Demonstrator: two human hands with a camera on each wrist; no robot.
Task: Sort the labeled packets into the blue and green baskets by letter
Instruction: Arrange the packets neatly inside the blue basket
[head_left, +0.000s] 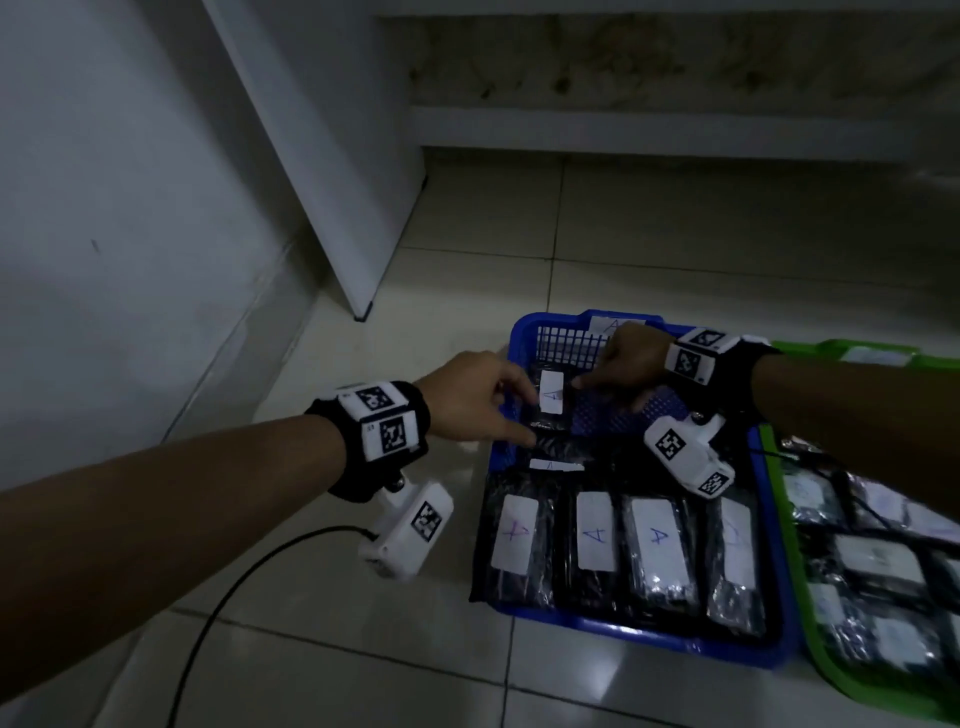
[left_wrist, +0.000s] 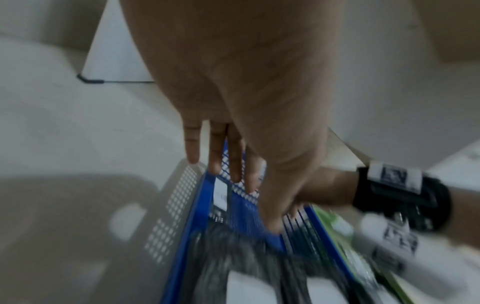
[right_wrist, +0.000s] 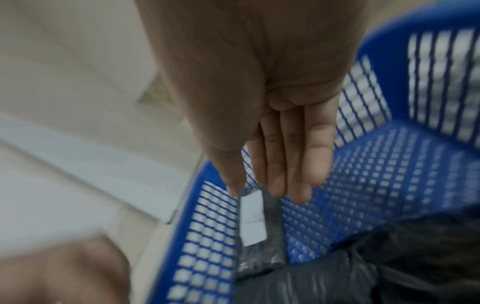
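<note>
A packet (head_left: 549, 402) marked A is held inside the blue basket (head_left: 644, 636) by both hands. It is pinched at its left edge by the left hand (head_left: 475, 402) and at its far end by the right hand (head_left: 626, 364).

- Blue perforated plastic basket (head_left: 639, 631): uniform blue, grid of small openings in walls and floor.
- Dark glossy plastic packets (head_left: 657, 558) inside the blue basket: black with silvery sheen, each carrying a white rectangular label; letter "A" in blue or purple ink.
- Green plastic basket (head_left: 789, 525) just right of the blue basket: bright green rim; contents dark with white labels, lettering unreadable.
- Black fabric wristbands (head_left: 374, 441): white blocks printed with black-and-white square codes.
- Pale glossy floor tiles (head_left: 675, 223) beyond the blue basket: off-white, thin dark grout lines.
</note>
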